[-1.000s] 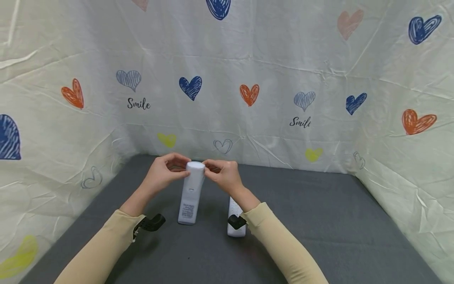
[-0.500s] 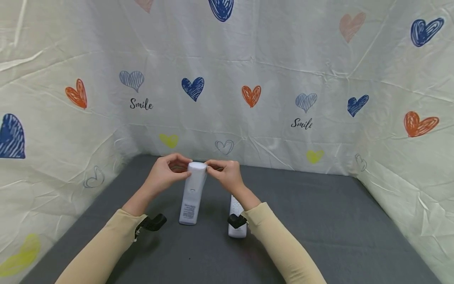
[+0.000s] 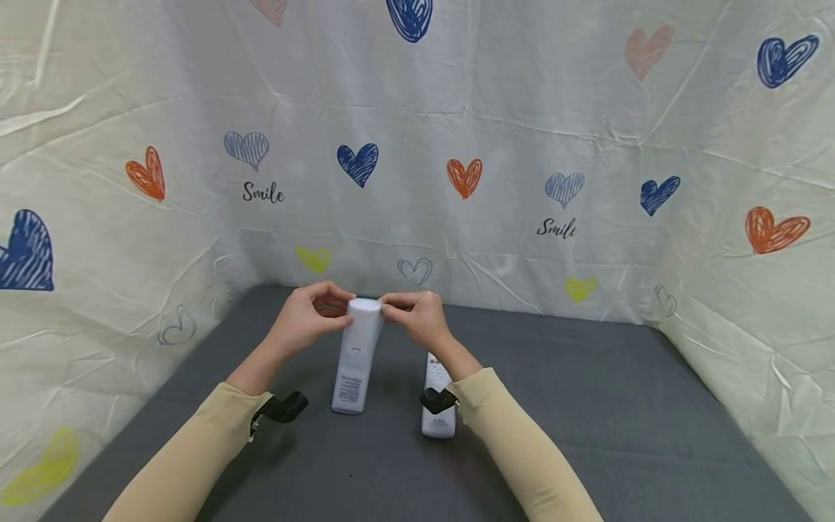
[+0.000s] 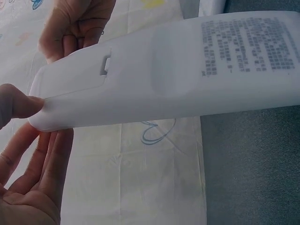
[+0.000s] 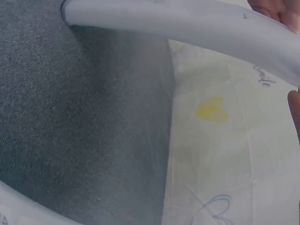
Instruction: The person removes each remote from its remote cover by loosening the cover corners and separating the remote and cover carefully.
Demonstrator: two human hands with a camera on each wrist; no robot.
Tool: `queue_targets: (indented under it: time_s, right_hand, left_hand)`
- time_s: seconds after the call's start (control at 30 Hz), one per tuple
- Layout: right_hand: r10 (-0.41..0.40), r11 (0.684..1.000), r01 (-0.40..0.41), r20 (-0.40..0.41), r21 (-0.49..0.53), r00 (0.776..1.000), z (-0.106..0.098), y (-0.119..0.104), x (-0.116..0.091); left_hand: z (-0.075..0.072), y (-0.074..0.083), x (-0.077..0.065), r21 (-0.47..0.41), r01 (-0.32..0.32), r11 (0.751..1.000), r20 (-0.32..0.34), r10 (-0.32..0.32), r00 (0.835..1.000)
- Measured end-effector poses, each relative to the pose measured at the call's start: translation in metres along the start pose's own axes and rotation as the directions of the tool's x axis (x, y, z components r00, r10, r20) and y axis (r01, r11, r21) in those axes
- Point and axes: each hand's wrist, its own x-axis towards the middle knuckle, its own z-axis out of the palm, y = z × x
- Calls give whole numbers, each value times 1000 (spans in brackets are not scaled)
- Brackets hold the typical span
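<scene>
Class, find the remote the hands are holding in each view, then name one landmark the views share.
Head: the remote is below and left of centre.
Left wrist: it stretches across the upper half, reaching the right edge.
Right wrist: it runs along the top to the right edge.
Shared landmark: the grey table.

Tilted remote [image 3: 356, 362]: white plastic, smooth, satin finish.
Flat remote [image 3: 438, 425]: white plastic, smooth.
Table cover [image 3: 587, 406]: grey woven cloth, matt, fine-grained.
Backdrop [image 3: 411, 130]: thin printed sheet, creased, faintly glossy.
Sleeves [image 3: 198, 446]: beige cloth, matt.
Wrist mounts [image 3: 285, 408]: black, plastic-looking.
</scene>
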Motion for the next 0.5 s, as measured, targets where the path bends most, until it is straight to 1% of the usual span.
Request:
queue_targets:
  time_s: [0.07, 0.17, 0.27, 0.3, 0.5]
  right_hand:
    - [20, 1000, -20, 4, 6, 1000, -1, -3, 0]
    - [67, 998, -67, -6, 22, 998, 2, 10, 4]
    - [99, 994, -98, -24, 43, 995, 5, 26, 8]
    - [104, 994, -103, -29, 48, 994, 6, 29, 8]
    - [139, 987, -135, -43, 90, 989, 8, 34, 9]
  left_hand:
    - [1, 0, 0, 16, -7, 1000, -4, 7, 1000]
    - [2, 0, 1, 52, -24, 998, -12, 25, 1000]
    - [4, -1, 2, 92, -46, 995, -23, 49, 999]
    - [4, 0, 3, 101, -50, 994, -26, 53, 998]
    - [5, 3, 4, 148, -46, 988, -34, 52, 998]
